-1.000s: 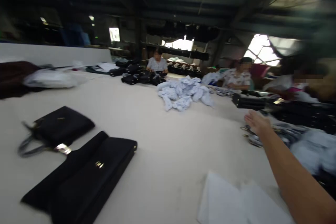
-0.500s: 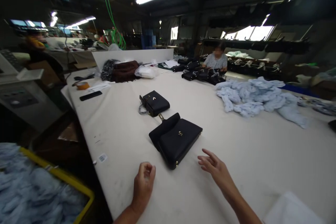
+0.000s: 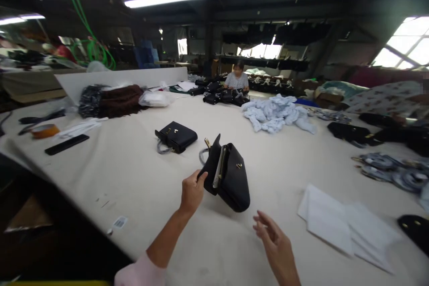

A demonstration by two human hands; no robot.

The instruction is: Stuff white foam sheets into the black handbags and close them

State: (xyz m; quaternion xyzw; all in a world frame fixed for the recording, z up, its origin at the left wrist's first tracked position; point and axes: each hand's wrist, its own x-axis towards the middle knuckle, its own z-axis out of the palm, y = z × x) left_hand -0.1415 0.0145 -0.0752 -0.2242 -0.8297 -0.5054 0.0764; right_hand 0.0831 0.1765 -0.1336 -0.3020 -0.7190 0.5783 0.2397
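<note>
My left hand (image 3: 194, 192) is closed on the flap edge of a black handbag (image 3: 234, 181) with a gold clasp. The bag is tilted, its flap lifted away from the body, and a pale lining and a zip show in the gap. A grey-wrapped handle sticks out behind the flap. Just right of the bag's lower corner, my right hand (image 3: 273, 237) is held with fingers apart, touching nothing. A second, smaller black bag (image 3: 179, 136) lies on the table farther back to the left.
White sheets (image 3: 330, 219) lie on the table (image 3: 140, 178) at right. Crumpled pale blue material (image 3: 275, 114), a black phone-like slab (image 3: 67, 144) and orange tape (image 3: 44, 131) are farther off. A co-worker (image 3: 237, 79) sits at the far side among black bags.
My left hand has taken hold of the near bag's flap and tilted the bag up, opening a gap. The view has turned right, bringing the white sheets and grey coils into sight.
</note>
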